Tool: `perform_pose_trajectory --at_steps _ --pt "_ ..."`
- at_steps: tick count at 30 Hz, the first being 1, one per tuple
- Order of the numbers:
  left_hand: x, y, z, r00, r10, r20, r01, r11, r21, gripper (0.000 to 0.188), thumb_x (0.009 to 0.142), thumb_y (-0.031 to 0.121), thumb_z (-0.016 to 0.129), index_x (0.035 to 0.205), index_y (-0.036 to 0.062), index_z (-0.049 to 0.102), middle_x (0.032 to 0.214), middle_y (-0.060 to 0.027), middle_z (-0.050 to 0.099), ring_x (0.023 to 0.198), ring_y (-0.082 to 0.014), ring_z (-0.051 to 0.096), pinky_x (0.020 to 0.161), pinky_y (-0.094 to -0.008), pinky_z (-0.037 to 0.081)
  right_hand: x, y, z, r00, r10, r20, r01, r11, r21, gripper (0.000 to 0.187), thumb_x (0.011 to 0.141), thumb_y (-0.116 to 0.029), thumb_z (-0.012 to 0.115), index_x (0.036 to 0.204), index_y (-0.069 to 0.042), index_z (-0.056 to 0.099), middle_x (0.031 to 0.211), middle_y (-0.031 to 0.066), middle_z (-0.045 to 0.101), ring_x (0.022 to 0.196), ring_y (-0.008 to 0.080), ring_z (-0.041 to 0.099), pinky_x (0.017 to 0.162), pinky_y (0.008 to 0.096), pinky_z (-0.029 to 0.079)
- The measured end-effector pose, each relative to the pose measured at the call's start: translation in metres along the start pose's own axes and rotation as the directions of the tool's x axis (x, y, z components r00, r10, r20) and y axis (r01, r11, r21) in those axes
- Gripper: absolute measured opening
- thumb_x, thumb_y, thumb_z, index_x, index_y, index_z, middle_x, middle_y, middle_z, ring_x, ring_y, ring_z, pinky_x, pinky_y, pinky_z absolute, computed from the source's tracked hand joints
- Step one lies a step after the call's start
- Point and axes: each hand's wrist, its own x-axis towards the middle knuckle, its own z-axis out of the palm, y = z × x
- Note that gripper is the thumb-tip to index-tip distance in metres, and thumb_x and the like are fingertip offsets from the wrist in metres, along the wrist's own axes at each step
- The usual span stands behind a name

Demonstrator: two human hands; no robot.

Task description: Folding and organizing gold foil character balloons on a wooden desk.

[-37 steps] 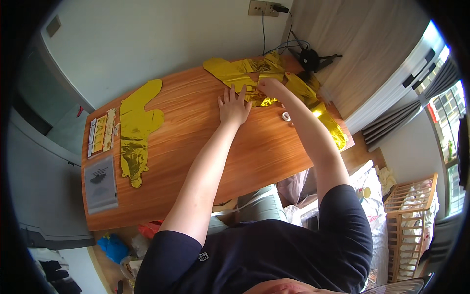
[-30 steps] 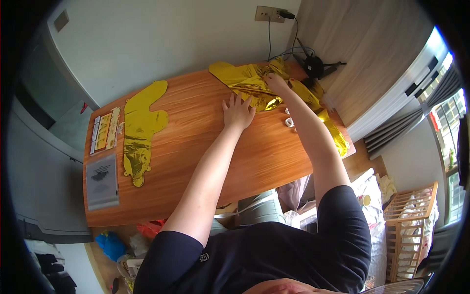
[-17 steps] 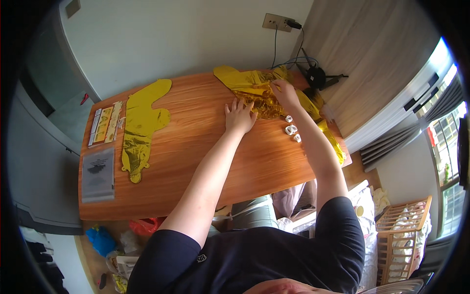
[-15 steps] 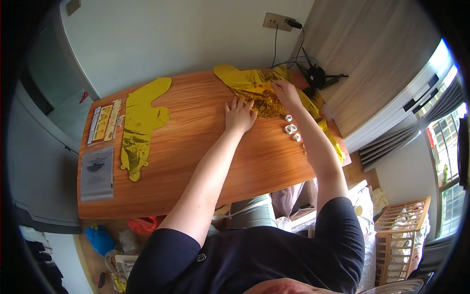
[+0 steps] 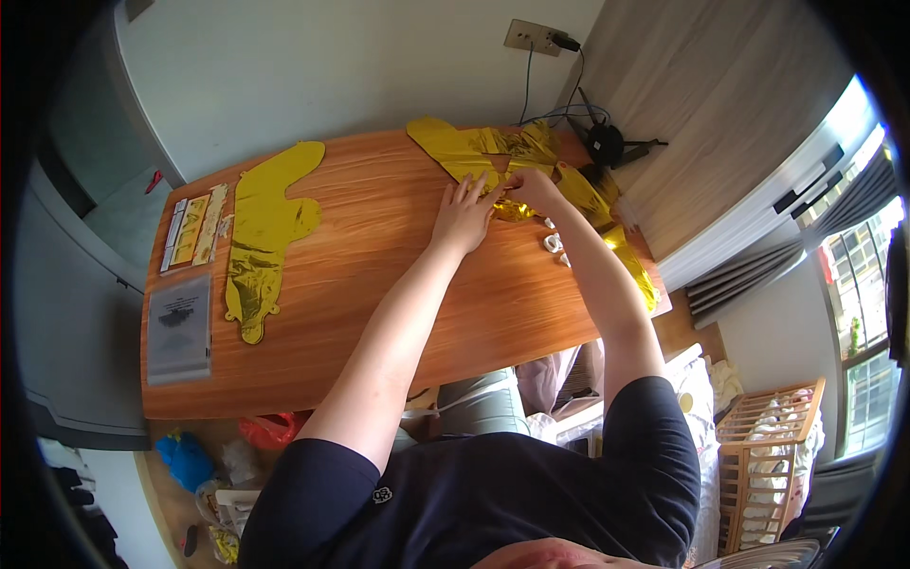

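Spread over the far right part of the wooden table (image 5: 379, 284) is a shiny gold foil balloon (image 5: 441, 144), flat and wrinkled. My left hand (image 5: 462, 216) lies at its near edge with fingers stretched out. Right beside those fingertips, my right hand (image 5: 536, 190) is closed in a pinch over the foil; what sits between its fingers is too small to make out. Several small white rolls (image 5: 553, 244), seemingly ribbon, lie by my right forearm, which partly covers them. A second gold foil balloon (image 5: 261, 204) rests flat at the left, away from both hands.
Left of the second balloon lie a printed card pack (image 5: 194, 228) and a clear plastic sleeve (image 5: 178, 330). A black router (image 5: 604, 144) with cables stands in the far right corner, below a wall socket (image 5: 532, 36). A wooden crib (image 5: 770, 465) stands at the right.
My right hand has come down and left, toward my left hand, which stays at the balloon's near edge. The foil between them has shifted, and the whole view has moved slightly.
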Motion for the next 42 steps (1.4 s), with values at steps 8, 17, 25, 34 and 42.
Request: perform_pose_trajectory --at_steps 8,17,25,34,42 --pt "0.001 0.012 -0.006 0.988 -0.066 0.142 0.066 0.998 0.002 0.049 0.110 0.039 0.031 0.157 0.0291 0.035 0.167 -0.0094 0.022 0.154 -0.0344 0.017 0.124 -0.0560 0.017 0.012 0.027 -0.004 0.991 0.065 0.114 -0.081 0.986 0.148 0.025 0.081 -0.025 0.078 0.096 -0.005 0.073 0.082 0.0062 0.069 0.073 0.0162 0.061 0.067 0.0343 0.049" --pt "0.012 0.015 -0.010 0.991 -0.001 0.135 -0.003 1.000 0.031 0.045 0.109 0.038 0.035 0.150 0.0232 0.047 0.166 -0.0099 0.025 0.154 -0.0339 0.019 0.125 -0.0552 0.015 0.046 0.059 -0.015 0.981 0.192 -0.015 -0.185 0.961 0.205 0.033 0.094 -0.033 0.066 0.109 -0.004 0.071 0.096 0.0051 0.071 0.082 0.0179 0.064 0.072 0.0348 0.050" --pt "-0.002 0.001 0.006 0.994 -0.035 0.106 0.049 0.991 -0.127 0.051 0.104 0.043 0.048 0.145 0.0137 0.051 0.154 -0.0171 0.044 0.144 -0.0344 0.039 0.120 -0.0534 0.027 0.062 0.010 -0.021 0.941 -0.013 -0.339 0.028 0.999 0.040 0.033 0.092 -0.034 0.068 0.105 -0.004 0.074 0.093 0.0137 0.075 0.088 0.0290 0.071 0.080 0.0387 0.053" --pt "0.006 0.005 0.000 0.999 -0.042 0.021 0.045 0.984 -0.170 0.066 0.095 0.044 0.065 0.148 0.0110 0.045 0.148 -0.0197 0.049 0.137 -0.0382 0.046 0.116 -0.0477 0.037 0.080 -0.050 -0.118 0.608 0.063 -0.792 0.096 0.984 0.152 0.034 0.096 -0.034 0.065 0.111 -0.004 0.071 0.101 0.0158 0.073 0.096 0.0331 0.069 0.083 0.0408 0.053" --pt "0.003 0.003 -0.004 0.998 -0.059 0.002 0.059 0.985 -0.164 0.072 0.095 0.044 0.066 0.153 0.0131 0.036 0.153 -0.0219 0.040 0.132 -0.0417 0.049 0.111 -0.0482 0.043 0.079 -0.049 -0.213 0.512 0.118 -0.851 0.074 0.981 0.181 0.035 0.098 -0.033 0.062 0.117 -0.004 0.070 0.107 0.0162 0.073 0.099 0.0316 0.069 0.086 0.0395 0.053"
